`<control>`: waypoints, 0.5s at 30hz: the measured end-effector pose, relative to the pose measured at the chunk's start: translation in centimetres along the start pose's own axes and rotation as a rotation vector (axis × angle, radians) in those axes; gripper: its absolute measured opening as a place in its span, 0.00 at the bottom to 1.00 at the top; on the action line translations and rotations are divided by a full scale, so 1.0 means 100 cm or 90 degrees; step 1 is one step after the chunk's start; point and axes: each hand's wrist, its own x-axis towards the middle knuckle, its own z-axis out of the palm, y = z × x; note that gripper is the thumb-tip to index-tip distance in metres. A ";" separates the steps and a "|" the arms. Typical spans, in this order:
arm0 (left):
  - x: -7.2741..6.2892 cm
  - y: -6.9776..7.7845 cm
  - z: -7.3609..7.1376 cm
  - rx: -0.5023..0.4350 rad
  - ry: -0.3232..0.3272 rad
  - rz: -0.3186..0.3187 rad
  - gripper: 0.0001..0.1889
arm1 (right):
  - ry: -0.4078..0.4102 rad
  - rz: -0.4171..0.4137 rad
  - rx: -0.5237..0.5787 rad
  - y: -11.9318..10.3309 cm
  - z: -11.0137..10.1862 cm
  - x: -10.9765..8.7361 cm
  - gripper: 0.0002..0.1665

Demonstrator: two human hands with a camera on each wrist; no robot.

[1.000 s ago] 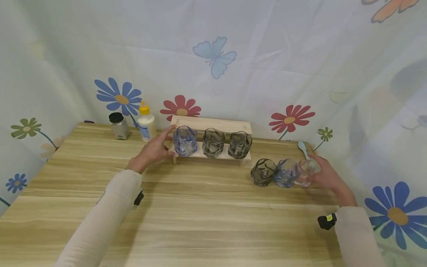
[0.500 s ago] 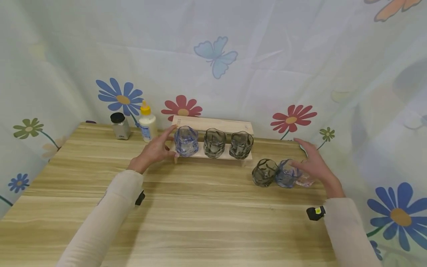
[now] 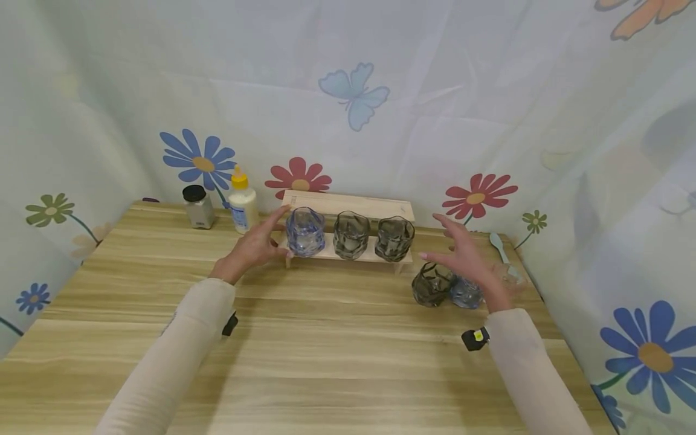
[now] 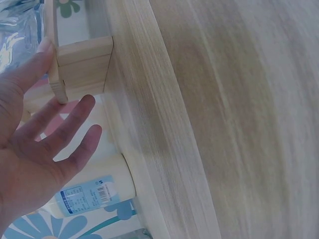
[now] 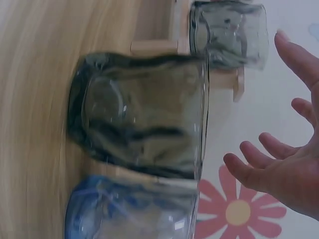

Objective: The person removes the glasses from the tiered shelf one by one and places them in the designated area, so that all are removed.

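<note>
A small two-tier wooden rack (image 3: 348, 204) stands at the back of the table. On its lower shelf sit a blue glass (image 3: 306, 234) and two dark grey glasses (image 3: 351, 237). My left hand (image 3: 251, 249) holds the rack's left end between thumb and index finger, its other fingers spread loosely. My right hand (image 3: 462, 254), fingers spread and holding nothing, hovers above the glasses to the right of the rack. Beneath it on the table are another dark grey glass (image 3: 431, 286) and a blue glass (image 3: 466, 294); a pink glass (image 3: 511, 277) is partly hidden behind the wrist.
Left of the rack stand a yellow-capped white bottle (image 3: 243, 205) and a black-lidded jar (image 3: 198, 208). A pale blue spoon (image 3: 498, 246) lies by the table's right edge. A flowered curtain (image 3: 413, 121) hangs close behind the wooden table (image 3: 337, 362).
My right hand has let go of the pink glass and moved left over the row of glasses, towards the rack's right end. The left hand stays at the rack's left end.
</note>
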 end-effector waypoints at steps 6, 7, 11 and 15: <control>0.000 -0.001 -0.001 0.001 0.003 0.006 0.57 | 0.006 -0.002 0.004 -0.015 0.019 0.013 0.54; 0.000 -0.001 -0.001 0.001 0.001 0.007 0.57 | 0.006 -0.005 0.004 -0.016 0.022 0.015 0.54; 0.000 -0.001 -0.002 0.002 -0.001 0.008 0.57 | 0.006 -0.013 0.010 -0.021 0.034 0.023 0.54; 0.000 0.000 -0.002 -0.002 -0.001 0.013 0.56 | 0.009 -0.001 0.014 -0.026 0.041 0.029 0.55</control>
